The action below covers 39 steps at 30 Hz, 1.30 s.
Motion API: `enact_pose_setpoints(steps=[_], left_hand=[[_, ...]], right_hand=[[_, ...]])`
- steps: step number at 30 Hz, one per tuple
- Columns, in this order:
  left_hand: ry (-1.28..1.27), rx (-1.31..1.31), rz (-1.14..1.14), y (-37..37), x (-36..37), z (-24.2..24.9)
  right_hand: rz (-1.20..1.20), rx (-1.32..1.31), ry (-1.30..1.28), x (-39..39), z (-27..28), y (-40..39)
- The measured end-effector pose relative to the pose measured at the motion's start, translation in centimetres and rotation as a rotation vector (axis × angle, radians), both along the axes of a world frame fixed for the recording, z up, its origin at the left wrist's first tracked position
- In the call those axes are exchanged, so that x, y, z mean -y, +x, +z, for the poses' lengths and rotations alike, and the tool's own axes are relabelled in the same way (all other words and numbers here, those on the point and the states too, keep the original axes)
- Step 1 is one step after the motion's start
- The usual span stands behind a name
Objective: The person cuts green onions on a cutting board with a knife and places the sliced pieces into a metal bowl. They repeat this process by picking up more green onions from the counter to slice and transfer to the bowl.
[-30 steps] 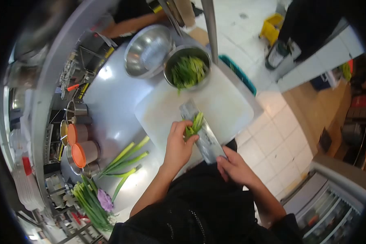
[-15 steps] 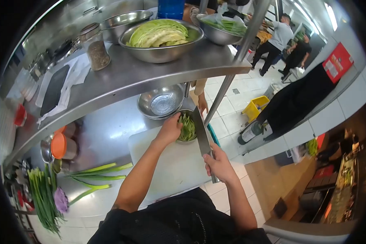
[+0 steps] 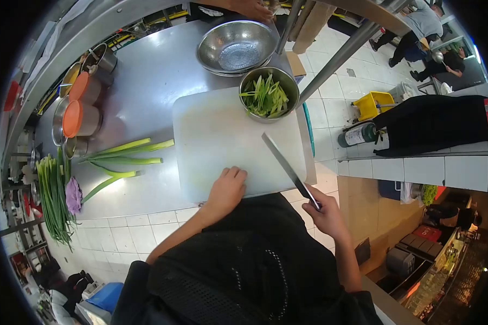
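My right hand [image 3: 323,210] grips the handle of a cleaver [image 3: 285,166], whose blade points up and left over the right part of the white cutting board [image 3: 217,135]. Near the board's front edge rests my left hand [image 3: 229,187], its fingers curled in; whether anything is under them is hidden. A steel bowl [image 3: 245,108] of sliced green leaves [image 3: 265,96] sits at the board's back right corner. Left of the board lie loose green stalks [image 3: 130,160].
Stacked steel bowls [image 3: 236,46] stand behind the board. Orange-lidded containers [image 3: 80,118], a bundle of green onions [image 3: 53,189] and a purple cloth [image 3: 74,195] are at the left. A metal post [image 3: 336,65] rises at the right. Other people stand farther back.
The view has tilted down. My left hand has left the bowl of sliced greens for the board's front edge. The cleaver has moved away from the bowl, still in my right hand.
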<state>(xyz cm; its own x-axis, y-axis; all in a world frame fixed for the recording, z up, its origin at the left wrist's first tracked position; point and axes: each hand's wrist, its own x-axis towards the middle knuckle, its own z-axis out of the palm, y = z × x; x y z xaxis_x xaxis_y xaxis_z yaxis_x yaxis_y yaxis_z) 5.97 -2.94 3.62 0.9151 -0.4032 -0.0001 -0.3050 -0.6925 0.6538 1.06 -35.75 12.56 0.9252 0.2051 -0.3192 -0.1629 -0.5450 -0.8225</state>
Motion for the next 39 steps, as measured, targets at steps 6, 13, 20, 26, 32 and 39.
enact_pose_setpoints(steps=[6,13,20,26,32,39], left_hand=[[0.214,0.095,0.011,-0.8,1.9,-1.2],[-0.055,0.081,0.065,2.9,6.2,4.7],[-0.358,0.381,-0.124,11.7,15.0,8.8],[-0.336,0.269,0.395,7.1,-2.1,6.3],[0.684,0.153,0.899,-2.0,-30.2,-1.4],[0.527,0.438,0.683,-0.3,-34.2,1.4]], right_hand=[[0.054,-0.143,-0.162,-0.9,-3.5,1.4],[0.130,-0.105,-0.092,-1.1,-4.5,3.6],[0.152,-0.209,-0.064,-1.8,-4.9,5.1],[0.126,0.213,-0.036,-1.6,-6.1,4.3],[0.124,-0.025,-0.039,-6.3,-0.8,2.2],[0.411,-0.069,-0.254,-11.6,-0.1,4.1]])
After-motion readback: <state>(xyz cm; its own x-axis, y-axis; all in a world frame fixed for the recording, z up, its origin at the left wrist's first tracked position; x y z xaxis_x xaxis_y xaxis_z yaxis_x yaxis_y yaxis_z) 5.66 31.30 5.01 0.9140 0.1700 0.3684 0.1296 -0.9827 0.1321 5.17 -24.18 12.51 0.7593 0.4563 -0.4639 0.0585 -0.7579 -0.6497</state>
